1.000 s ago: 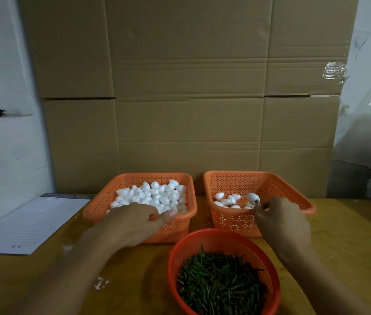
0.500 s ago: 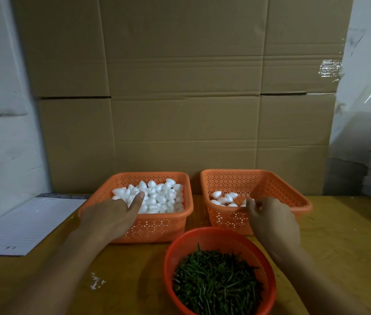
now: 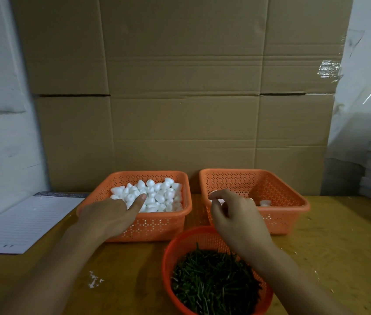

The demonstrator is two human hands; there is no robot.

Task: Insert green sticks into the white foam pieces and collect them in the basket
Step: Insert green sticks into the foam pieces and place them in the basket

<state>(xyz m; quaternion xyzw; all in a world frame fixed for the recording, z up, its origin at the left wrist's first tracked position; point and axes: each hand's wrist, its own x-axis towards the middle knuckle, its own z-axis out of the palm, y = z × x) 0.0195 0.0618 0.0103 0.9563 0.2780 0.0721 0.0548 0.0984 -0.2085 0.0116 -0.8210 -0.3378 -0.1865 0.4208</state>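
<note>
Orange plastic, perforated, forms two square baskets set side by side on the wooden table (image 3: pixel 339 246). At 11 o'clock from the table's centre stands the left basket (image 3: pixel 134 226), heaped with plain white foam pieces (image 3: pixel 155 194); at 1 o'clock stands the right basket (image 3: pixel 277 194), holding only a few foam pieces (image 3: pixel 264 203) near its front wall. At 6 o'clock, nearest the person, sits a round red bowl (image 3: pixel 168 253) filled with green sticks (image 3: pixel 214 283). The left hand (image 3: pixel 111 214) reaches over the front rim of the left basket; its thumb lies extended against the foam heap, and the other fingers are hidden behind the hand (whether they pinch a piece cannot be told). The right hand (image 3: pixel 234 219) hovers over the front rim of the right basket with fingers loosely curled and slightly apart, holding nothing visible. A lined white sheet (image 3: pixel 21 221) lies at 9 o'clock. Flattened cardboard (image 3: pixel 180 98) stands upright behind the baskets. White crumbs (image 3: pixel 94 279) lie on the table at 7 o'clock.
</note>
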